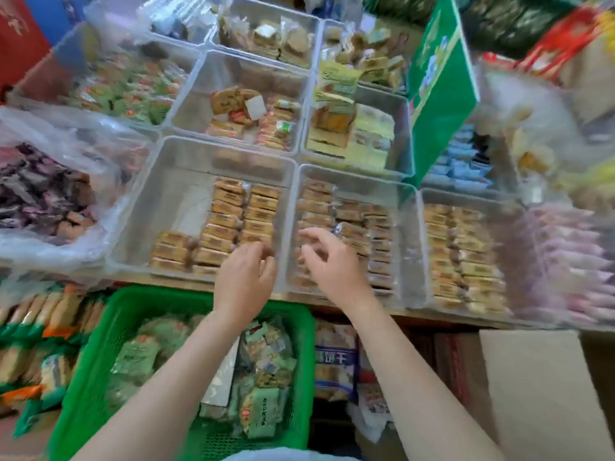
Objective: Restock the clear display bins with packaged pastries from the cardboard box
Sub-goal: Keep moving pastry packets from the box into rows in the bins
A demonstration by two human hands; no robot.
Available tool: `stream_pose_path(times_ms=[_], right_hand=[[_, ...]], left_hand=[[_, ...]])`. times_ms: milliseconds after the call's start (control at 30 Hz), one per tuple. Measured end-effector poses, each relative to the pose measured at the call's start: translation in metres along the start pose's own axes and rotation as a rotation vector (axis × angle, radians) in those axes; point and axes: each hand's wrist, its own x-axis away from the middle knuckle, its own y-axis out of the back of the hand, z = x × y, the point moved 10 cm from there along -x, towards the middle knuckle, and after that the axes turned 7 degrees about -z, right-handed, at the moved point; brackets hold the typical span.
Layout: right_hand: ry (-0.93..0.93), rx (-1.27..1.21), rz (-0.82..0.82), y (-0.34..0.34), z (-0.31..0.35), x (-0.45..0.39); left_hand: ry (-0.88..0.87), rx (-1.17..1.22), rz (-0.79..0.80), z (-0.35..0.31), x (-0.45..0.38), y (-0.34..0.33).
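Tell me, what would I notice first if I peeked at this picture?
Probably the two bare hands in the middle: the left hand and right hand reach into clear bins packed with rows of golden wrapped pastries. Next, the bright green basket of green snack packs at the bottom, under the arms. A tall green box stands up at the upper right.

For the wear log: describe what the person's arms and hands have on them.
Both forearms are bare, with no sleeves in view. The left hand and right hand wear no gloves; no rings, watch or bracelets are visible, though the picture is somewhat blurred.
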Motion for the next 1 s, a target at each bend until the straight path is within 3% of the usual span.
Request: stream_pose_path(times_ms=[200, 267, 367, 467, 600, 733, 800, 1000], right_hand=[[-0.202, -0.181, -0.654, 0.284, -0.137, 0.101], [-0.288, -0.178, -0.797, 0.358, -0.199, 0.134], [-0.446, -0.157, -0.911, 0.426, -0.29, 0.181], [-0.671, -0.15, -0.859, 0.439, -0.378, 0.214], [-0.975, -0.204, -0.556, 0.384, -0.493, 0.235], [-1.022, -0.132, -0.184, 0.312, -0.56, 0.232], [-1.021, -0.146, -0.073, 0.28, -0.572, 0.228], [-1.139, -0.418, -0.151, 0.237, -0.592, 0.218]], left_hand=[[-0.032, 0.328, 0.397, -0.224, 0.066, -0.169], [-0.075, 0.354, 0.477, -0.287, 0.096, -0.229], [0.001, 0.381, 0.594, -0.354, 0.142, -0.3], [0.08, 0.396, 0.681, -0.399, 0.178, -0.346], [0.127, 0.44, 0.563, -0.409, 0.187, -0.368], [0.204, 0.491, 0.529, -0.394, 0.187, -0.366], [0.202, 0.492, 0.505, -0.395, 0.186, -0.364], [0.193, 0.486, 0.465, -0.394, 0.184, -0.367]])
